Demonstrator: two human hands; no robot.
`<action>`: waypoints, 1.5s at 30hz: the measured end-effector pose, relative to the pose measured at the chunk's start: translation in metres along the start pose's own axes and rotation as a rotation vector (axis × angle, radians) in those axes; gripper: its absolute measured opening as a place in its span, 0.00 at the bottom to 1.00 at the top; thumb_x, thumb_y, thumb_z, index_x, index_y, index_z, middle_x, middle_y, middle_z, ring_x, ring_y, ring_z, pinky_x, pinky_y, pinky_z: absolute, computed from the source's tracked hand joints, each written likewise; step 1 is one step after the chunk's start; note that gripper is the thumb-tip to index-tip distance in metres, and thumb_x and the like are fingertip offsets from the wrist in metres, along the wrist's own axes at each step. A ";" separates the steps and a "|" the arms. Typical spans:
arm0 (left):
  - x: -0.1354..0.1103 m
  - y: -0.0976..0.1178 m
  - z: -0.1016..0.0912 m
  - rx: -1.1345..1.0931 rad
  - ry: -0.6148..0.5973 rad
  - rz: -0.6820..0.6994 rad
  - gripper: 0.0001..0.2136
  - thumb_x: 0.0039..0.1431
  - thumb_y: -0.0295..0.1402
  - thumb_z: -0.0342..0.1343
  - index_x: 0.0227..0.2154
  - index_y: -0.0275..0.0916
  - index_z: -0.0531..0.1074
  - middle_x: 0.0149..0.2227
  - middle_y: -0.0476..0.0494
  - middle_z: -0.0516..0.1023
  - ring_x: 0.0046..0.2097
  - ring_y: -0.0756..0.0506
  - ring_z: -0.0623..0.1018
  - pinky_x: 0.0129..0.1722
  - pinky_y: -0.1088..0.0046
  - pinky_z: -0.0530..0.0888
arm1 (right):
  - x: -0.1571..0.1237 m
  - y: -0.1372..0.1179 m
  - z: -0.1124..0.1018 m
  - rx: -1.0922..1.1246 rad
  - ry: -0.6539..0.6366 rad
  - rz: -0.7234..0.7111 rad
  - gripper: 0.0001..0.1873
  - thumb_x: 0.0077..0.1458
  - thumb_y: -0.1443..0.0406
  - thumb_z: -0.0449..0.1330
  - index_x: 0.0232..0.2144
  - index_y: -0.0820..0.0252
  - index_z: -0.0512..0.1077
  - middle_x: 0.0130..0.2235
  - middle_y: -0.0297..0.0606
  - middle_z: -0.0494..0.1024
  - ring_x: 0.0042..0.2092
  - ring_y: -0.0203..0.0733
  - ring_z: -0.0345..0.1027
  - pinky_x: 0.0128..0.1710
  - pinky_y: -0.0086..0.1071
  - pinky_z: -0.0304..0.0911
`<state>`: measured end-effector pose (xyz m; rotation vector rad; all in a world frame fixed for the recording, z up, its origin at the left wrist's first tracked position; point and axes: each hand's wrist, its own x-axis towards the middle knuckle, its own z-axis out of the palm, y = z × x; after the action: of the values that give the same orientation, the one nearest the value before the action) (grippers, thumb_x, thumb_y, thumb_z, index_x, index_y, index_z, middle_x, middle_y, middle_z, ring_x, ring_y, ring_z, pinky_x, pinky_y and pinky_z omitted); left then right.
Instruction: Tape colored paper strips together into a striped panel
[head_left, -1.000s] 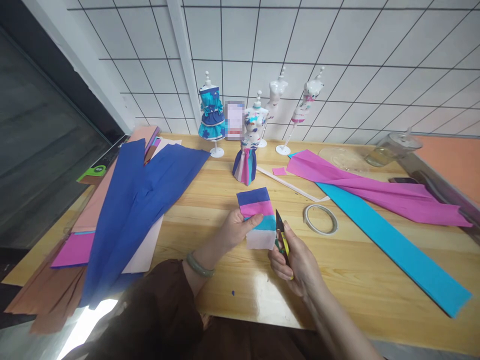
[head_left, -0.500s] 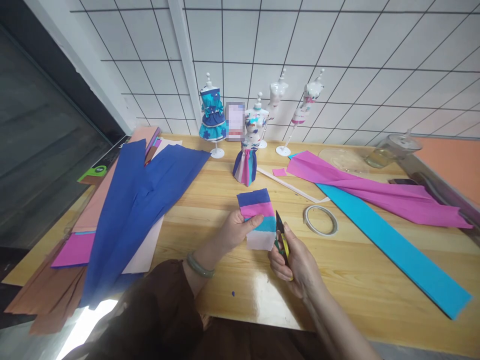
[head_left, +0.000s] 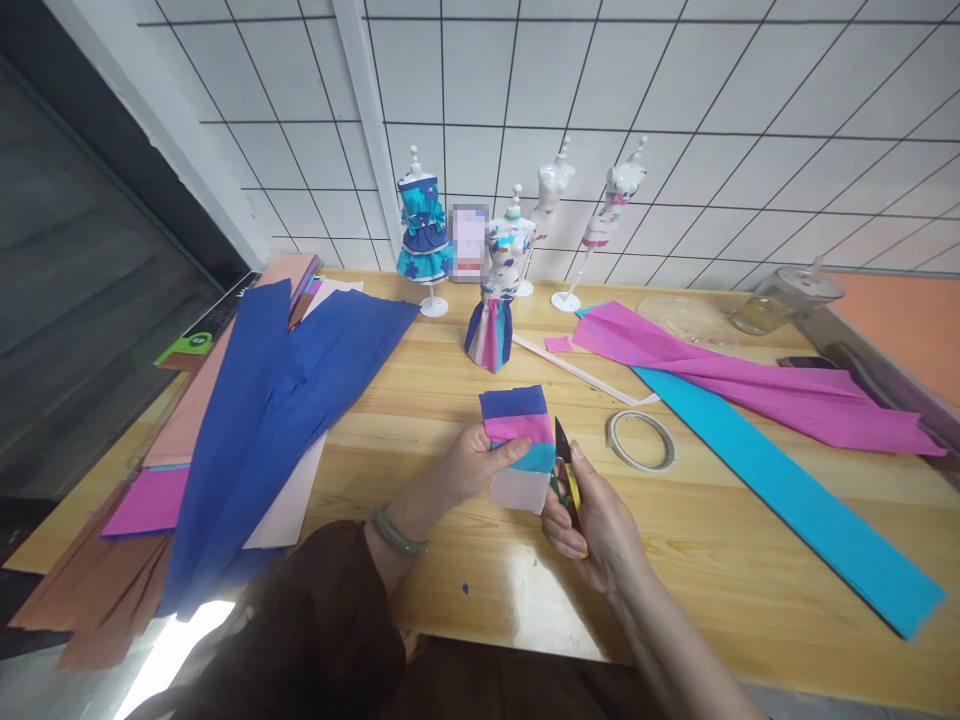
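Observation:
Pinched between the thumb and fingers of my left hand (head_left: 480, 458) is a striped piece of crepe paper (head_left: 517, 403), with blue, pink, turquoise and pale bands from top to bottom. My right hand (head_left: 596, 515) is wrapped round a pair of scissors (head_left: 564, 445) with dark blades and yellow-green handles. The blades point up and lie close by the paper's right edge; whether they touch it I cannot tell. Beyond the paper stands a small mannequin (head_left: 510, 255) with a striped skirt (head_left: 491, 335) in similar colours.
A ring of tape (head_left: 642, 441) lies right of my hands. Turquoise (head_left: 787, 500) and pink crepe paper (head_left: 735, 375) stretch along the right. Blue crepe paper (head_left: 300, 390) covers the left. At the back stand a mannequin in a blue dress (head_left: 424, 230) and two white mannequins (head_left: 553, 190).
The striped paper has shifted slightly right and down in my left hand's grip, its lower edge now tilted. The scissors have barely moved.

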<state>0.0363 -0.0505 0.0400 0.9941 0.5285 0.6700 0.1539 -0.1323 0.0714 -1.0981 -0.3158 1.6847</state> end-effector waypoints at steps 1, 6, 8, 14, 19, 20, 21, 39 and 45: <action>0.000 0.000 0.000 0.003 0.000 0.000 0.16 0.47 0.43 0.60 0.32 0.33 0.75 0.29 0.43 0.78 0.28 0.48 0.76 0.31 0.73 0.72 | 0.000 0.000 0.000 -0.003 -0.001 -0.003 0.28 0.49 0.43 0.51 0.15 0.61 0.60 0.11 0.26 0.58 0.09 0.22 0.42 0.07 0.20 0.37; 0.000 0.002 0.001 0.017 0.018 0.010 0.16 0.45 0.43 0.61 0.30 0.33 0.76 0.29 0.43 0.78 0.29 0.48 0.76 0.32 0.72 0.72 | 0.001 0.001 0.000 -0.023 0.001 -0.012 0.31 0.50 0.43 0.50 0.11 0.62 0.59 0.09 0.26 0.55 0.08 0.22 0.40 0.07 0.20 0.37; 0.000 0.002 0.002 0.017 0.028 0.016 0.16 0.45 0.43 0.62 0.30 0.33 0.76 0.29 0.44 0.78 0.28 0.49 0.75 0.32 0.73 0.72 | 0.001 0.001 0.000 -0.022 0.005 -0.022 0.31 0.51 0.45 0.50 0.10 0.62 0.59 0.09 0.25 0.53 0.08 0.22 0.39 0.07 0.20 0.37; 0.000 0.002 0.002 0.026 0.009 0.017 0.16 0.46 0.43 0.61 0.31 0.33 0.76 0.27 0.44 0.78 0.28 0.49 0.75 0.32 0.72 0.72 | 0.001 0.002 -0.001 -0.029 0.001 -0.048 0.29 0.51 0.46 0.52 0.11 0.61 0.59 0.09 0.24 0.52 0.08 0.22 0.39 0.07 0.20 0.37; 0.000 -0.001 0.000 0.018 -0.008 0.028 0.14 0.49 0.41 0.59 0.32 0.34 0.75 0.27 0.45 0.78 0.28 0.49 0.76 0.34 0.72 0.71 | 0.001 0.000 0.000 -0.008 0.017 -0.040 0.25 0.52 0.47 0.52 0.17 0.62 0.63 0.10 0.26 0.58 0.08 0.23 0.41 0.07 0.19 0.39; 0.000 -0.001 0.001 0.010 -0.018 0.031 0.13 0.50 0.41 0.59 0.32 0.34 0.75 0.27 0.45 0.78 0.28 0.49 0.76 0.33 0.72 0.71 | 0.001 0.000 0.000 -0.007 0.017 -0.040 0.25 0.52 0.47 0.52 0.18 0.62 0.64 0.10 0.25 0.58 0.08 0.23 0.41 0.06 0.19 0.39; 0.000 0.000 0.001 -0.001 -0.034 0.030 0.13 0.50 0.41 0.58 0.32 0.34 0.75 0.26 0.44 0.78 0.28 0.48 0.76 0.33 0.72 0.72 | 0.001 -0.001 0.000 -0.010 0.019 -0.041 0.25 0.52 0.47 0.52 0.19 0.62 0.65 0.10 0.25 0.58 0.08 0.23 0.41 0.06 0.19 0.39; -0.002 0.002 0.001 -0.075 -0.076 -0.011 0.11 0.49 0.38 0.60 0.30 0.34 0.75 0.26 0.43 0.77 0.29 0.47 0.76 0.33 0.71 0.72 | 0.004 -0.001 0.000 -0.052 0.016 -0.055 0.25 0.53 0.46 0.50 0.21 0.62 0.65 0.10 0.25 0.58 0.08 0.23 0.41 0.06 0.19 0.39; -0.002 0.003 0.001 -0.107 -0.071 -0.029 0.12 0.45 0.38 0.62 0.30 0.32 0.75 0.27 0.42 0.78 0.28 0.48 0.76 0.32 0.72 0.72 | 0.005 0.001 -0.002 -0.073 -0.031 -0.053 0.30 0.53 0.45 0.48 0.13 0.62 0.60 0.09 0.25 0.54 0.08 0.23 0.41 0.07 0.20 0.38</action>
<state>0.0351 -0.0515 0.0437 0.9049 0.4389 0.6285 0.1554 -0.1287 0.0670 -1.1082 -0.4255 1.6559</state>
